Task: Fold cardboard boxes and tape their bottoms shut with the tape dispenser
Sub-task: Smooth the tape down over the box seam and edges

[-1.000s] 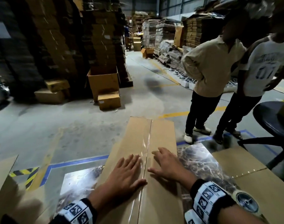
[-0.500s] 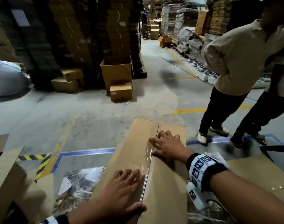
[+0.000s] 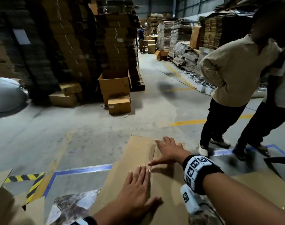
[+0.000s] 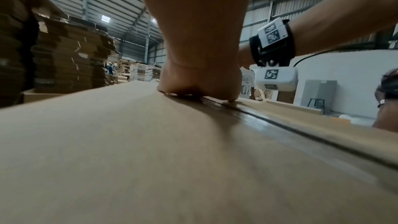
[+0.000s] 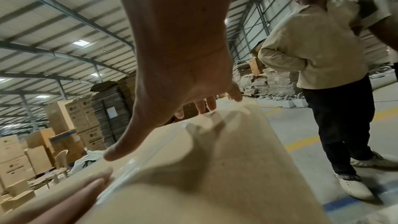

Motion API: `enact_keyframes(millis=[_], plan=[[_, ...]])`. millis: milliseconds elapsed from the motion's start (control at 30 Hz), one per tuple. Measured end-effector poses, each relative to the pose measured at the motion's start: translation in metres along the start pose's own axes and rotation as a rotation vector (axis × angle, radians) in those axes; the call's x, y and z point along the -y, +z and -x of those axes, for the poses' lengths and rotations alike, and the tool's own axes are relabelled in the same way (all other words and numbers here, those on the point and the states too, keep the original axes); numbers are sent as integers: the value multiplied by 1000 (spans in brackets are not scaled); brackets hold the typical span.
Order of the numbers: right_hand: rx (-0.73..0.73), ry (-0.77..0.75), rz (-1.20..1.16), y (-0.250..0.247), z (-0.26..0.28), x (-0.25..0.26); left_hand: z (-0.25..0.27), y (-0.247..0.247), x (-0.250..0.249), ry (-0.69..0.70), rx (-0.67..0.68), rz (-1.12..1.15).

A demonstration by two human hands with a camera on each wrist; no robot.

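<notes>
- Warehouse floor [image 3: 90, 143] of grey concrete spreads beneath your work, marked with blue and yellow tape lines.
- Your left hand [image 3: 135, 190] lies flat, fingers straight, on the upturned bottom of the cardboard box [image 3: 138, 153], gripping nothing; its palm presses the left flap just beside the centre seam.
- Your right hand [image 3: 168, 152] lies ahead of the left one, near the box's far edge, fingers spread and straight, also gripping nothing. Its thumb stretches across the seam toward your left fingertips.
- Between both hands runs a strip of clear tape [image 5: 137, 163], glossy along the seam where the two flaps meet.
- Each wrist wears a black band with black-and-white square markers; the right wristband [image 3: 197, 172] shows clearly.
- To the right of your right hand stand two people, the nearer person [image 3: 232, 75] in a beige shirt and dark trousers.
- Beyond the box, well apart from your hands, an open carton [image 3: 114, 85] stands before tall stacks of flattened cardboard [image 3: 70, 46].
</notes>
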State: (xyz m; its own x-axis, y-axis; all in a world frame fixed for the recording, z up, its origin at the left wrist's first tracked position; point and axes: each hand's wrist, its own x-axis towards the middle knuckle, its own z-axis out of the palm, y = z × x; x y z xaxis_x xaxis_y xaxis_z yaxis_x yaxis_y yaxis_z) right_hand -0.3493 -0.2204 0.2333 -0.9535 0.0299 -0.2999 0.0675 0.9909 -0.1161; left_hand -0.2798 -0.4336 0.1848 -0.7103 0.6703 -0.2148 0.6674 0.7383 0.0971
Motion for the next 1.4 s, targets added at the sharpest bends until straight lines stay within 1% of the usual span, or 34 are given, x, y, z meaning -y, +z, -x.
enact_keyframes(millis=[67,100,133,167,233,333,400,567,600,633,700,767,833,900,967,1000,1167,1267,1400], plan=[[36,17,9,8,-6,0,0,11,6,14,-103,-15],[34,21,14,14,-9,0,1,15,10,6,-42,28],[12,21,19,19,-12,0,0,20,12,20,-17,62],[-24,19,30,22,-14,0,-2,27,14,43,-38,59],[-99,15,35,21,-20,-1,-5,35,15,71,-35,43],[-145,25,-3,18,-32,-8,-4,35,14,80,-73,14],[-184,61,-86,19,-42,-14,-3,36,11,71,-71,-2],[-285,174,-320,19,-57,-18,-8,40,15,65,-149,-36],[-307,187,-340,19,-58,-18,-8,39,15,53,-128,-25],[-331,189,-331,21,-57,-17,-7,39,15,34,-108,-23],[-352,157,-235,26,-53,-18,-6,38,11,29,-113,-38],[-306,93,-96,31,-48,-19,-8,35,12,43,-117,-47],[-192,22,-8,32,-36,-18,-8,32,12,9,-98,-70],[-95,-53,50,31,-17,-14,-4,22,9,8,-119,-81],[-28,-113,79,34,8,-8,-1,13,6,35,-59,-72],[5,-126,86,36,20,-6,-1,10,6,33,9,-58],[133,-86,101,43,84,18,6,-11,1,16,132,-53],[154,-25,54,52,125,35,23,-25,-2,8,177,-85],[166,70,-38,70,182,42,62,-27,-2,54,215,-91]])
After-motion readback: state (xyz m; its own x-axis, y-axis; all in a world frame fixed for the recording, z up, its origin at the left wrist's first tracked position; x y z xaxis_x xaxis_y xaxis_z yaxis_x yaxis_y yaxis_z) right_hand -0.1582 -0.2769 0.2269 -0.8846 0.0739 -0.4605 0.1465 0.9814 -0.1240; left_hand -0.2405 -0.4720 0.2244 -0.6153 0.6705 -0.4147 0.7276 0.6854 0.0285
